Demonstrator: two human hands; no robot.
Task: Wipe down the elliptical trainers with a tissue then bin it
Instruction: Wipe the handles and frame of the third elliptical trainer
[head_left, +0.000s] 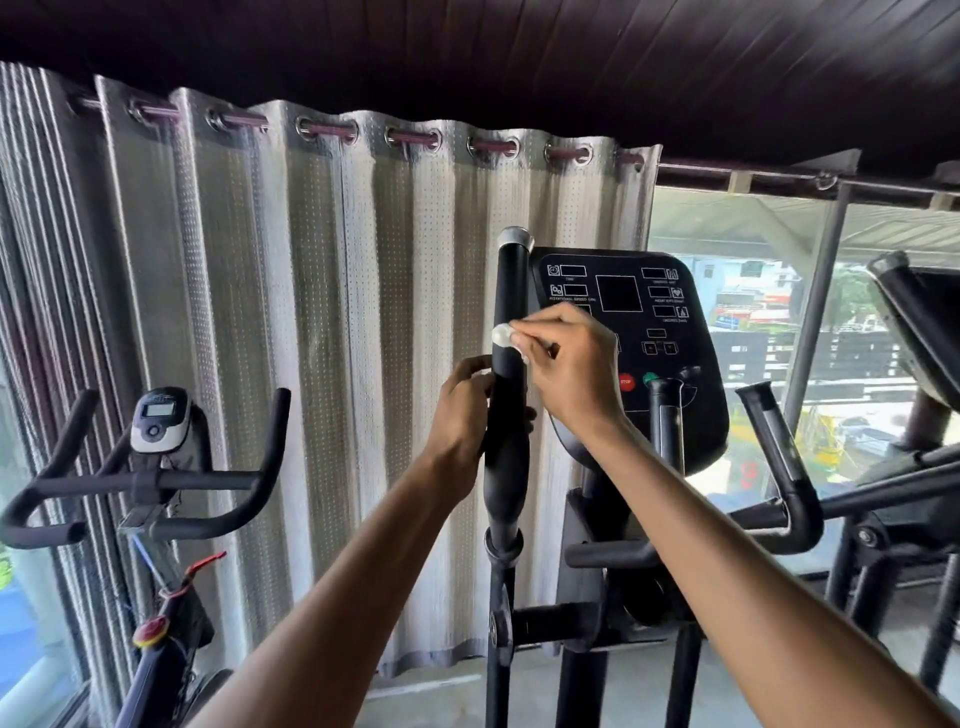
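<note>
Wipe under way, early by my read. Tissue (503, 335) is centre frame, pinched in the right hand (566, 358) fingers and pressed on the upright handle (506, 457) left of the console (623, 312). Left hand (460, 410) fingers are wrapped round the same handle just below. Second trainer (909, 312) at the right edge and binning probably remain; no bin in view. Readable: "STOP" on the red button (626, 382). Other captions too small, no brand.

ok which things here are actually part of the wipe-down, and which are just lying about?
In the job:
- white crumpled tissue, pressed on the handlebar
- black padded upright handlebar of the elliptical
- black console panel with a red stop button

Just about:
- black exercise bike with a white display, at left
- silver-grey eyelet curtain behind
</note>
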